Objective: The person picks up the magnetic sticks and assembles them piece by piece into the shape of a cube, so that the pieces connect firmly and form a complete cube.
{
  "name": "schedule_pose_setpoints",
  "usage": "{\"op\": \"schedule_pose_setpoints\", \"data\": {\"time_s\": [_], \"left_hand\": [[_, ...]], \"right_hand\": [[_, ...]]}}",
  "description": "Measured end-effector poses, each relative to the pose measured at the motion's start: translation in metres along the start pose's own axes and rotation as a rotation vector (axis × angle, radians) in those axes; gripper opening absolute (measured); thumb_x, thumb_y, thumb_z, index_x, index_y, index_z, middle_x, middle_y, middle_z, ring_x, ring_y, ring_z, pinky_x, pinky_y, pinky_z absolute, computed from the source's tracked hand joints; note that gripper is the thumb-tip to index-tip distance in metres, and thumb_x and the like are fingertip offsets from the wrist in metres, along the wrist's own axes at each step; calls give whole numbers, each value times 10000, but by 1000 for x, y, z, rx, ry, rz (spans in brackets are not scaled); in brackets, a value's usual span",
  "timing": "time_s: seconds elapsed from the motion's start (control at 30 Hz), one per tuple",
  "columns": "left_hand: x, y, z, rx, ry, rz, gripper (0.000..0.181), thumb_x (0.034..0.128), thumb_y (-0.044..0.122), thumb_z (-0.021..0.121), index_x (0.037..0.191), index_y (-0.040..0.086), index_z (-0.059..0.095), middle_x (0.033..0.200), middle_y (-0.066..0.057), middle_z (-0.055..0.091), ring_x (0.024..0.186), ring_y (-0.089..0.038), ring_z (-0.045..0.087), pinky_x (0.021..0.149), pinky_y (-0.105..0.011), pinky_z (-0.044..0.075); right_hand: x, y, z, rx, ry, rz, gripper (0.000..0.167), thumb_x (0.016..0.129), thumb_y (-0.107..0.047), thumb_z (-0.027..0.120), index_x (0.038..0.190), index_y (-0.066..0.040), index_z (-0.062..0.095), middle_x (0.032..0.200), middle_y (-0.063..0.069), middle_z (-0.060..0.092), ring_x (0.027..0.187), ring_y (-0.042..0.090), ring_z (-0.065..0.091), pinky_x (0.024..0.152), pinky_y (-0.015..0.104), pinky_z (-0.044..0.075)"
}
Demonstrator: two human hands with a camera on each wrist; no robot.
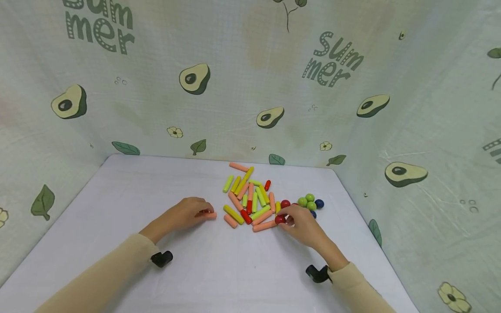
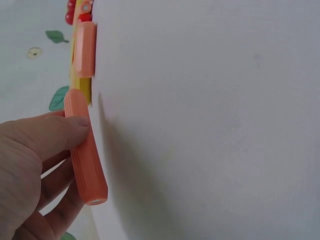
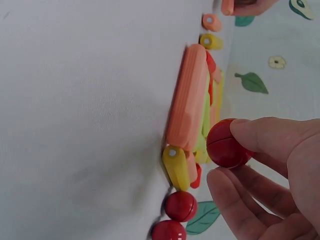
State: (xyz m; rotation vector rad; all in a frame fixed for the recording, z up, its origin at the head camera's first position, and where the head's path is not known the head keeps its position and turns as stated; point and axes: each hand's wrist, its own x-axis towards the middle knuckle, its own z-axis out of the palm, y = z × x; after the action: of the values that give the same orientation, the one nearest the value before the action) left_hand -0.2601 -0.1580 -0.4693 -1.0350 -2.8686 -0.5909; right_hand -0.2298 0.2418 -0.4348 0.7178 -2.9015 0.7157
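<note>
My left hand [image 1: 193, 211] pinches an orange ribbed stick [image 2: 86, 150] between thumb and fingers, left of the pile of sticks. In the left wrist view the stick is tilted, its lower end towards the camera. On the other side of the pile, my right hand [image 1: 301, 224] pinches a glossy red ball [image 3: 227, 144] with thumb and fingertips. A thin seam runs round that ball. Close by on the table lies a long orange stick [image 3: 187, 97], with a yellow stick [image 3: 176, 167] at its end. Another red ball [image 3: 181, 206] rests beyond the yellow stick.
Yellow, green, orange and red sticks lie loosely heaped mid-table, among them a yellow one [image 1: 233, 214] and a short orange one [image 1: 230, 221]. Green balls [image 1: 302, 201] and dark blue balls [image 1: 319, 203] cluster to the right. A patterned cloth [image 1: 235, 52] hangs behind the white table [image 1: 219, 278].
</note>
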Motion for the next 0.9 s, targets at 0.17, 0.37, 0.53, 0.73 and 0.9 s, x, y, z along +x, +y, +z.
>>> {"op": "schedule_pose_setpoints", "data": {"time_s": [0.17, 0.37, 0.53, 0.73, 0.9], "left_hand": [[-5, 5, 2, -21, -13, 4, 159, 970, 144, 794, 1128, 158, 788, 955, 103, 695, 817, -54, 530, 776, -281, 518], [-8, 10, 4, -38, -20, 34, 185, 942, 96, 814, 1116, 151, 785, 956, 95, 697, 831, -50, 546, 796, -295, 532], [-11, 15, 7, -47, -22, 55, 202, 927, 84, 826, 1114, 144, 779, 959, 85, 695, 843, -51, 555, 809, -298, 544], [-11, 21, 11, -59, -19, 53, 209, 925, 88, 826, 1124, 138, 781, 982, 75, 708, 857, -58, 565, 814, -293, 542], [-10, 25, 16, -71, -16, 56, 201, 928, 96, 827, 1118, 148, 787, 974, 90, 711, 839, -49, 558, 793, -282, 533]], "right_hand": [[0, -10, 8, 13, -11, -18, 332, 885, -111, 877, 1199, -74, 775, 1024, -7, 713, 859, 176, 639, 756, 249, 577], [1, -21, 19, 50, -16, -37, 309, 884, -100, 877, 1178, -117, 785, 1011, -40, 708, 847, 147, 629, 745, 260, 576], [2, -31, 27, 106, -46, -50, 274, 893, -88, 864, 1151, -136, 784, 1012, -57, 717, 852, 147, 638, 763, 302, 592], [4, -45, 38, 152, -97, -45, 254, 911, -116, 853, 1152, -110, 773, 1018, -36, 718, 879, 133, 649, 782, 256, 587], [8, -57, 48, 176, -150, -32, 267, 922, -143, 846, 1174, -97, 767, 1026, -30, 715, 907, 136, 655, 796, 255, 578]]}}
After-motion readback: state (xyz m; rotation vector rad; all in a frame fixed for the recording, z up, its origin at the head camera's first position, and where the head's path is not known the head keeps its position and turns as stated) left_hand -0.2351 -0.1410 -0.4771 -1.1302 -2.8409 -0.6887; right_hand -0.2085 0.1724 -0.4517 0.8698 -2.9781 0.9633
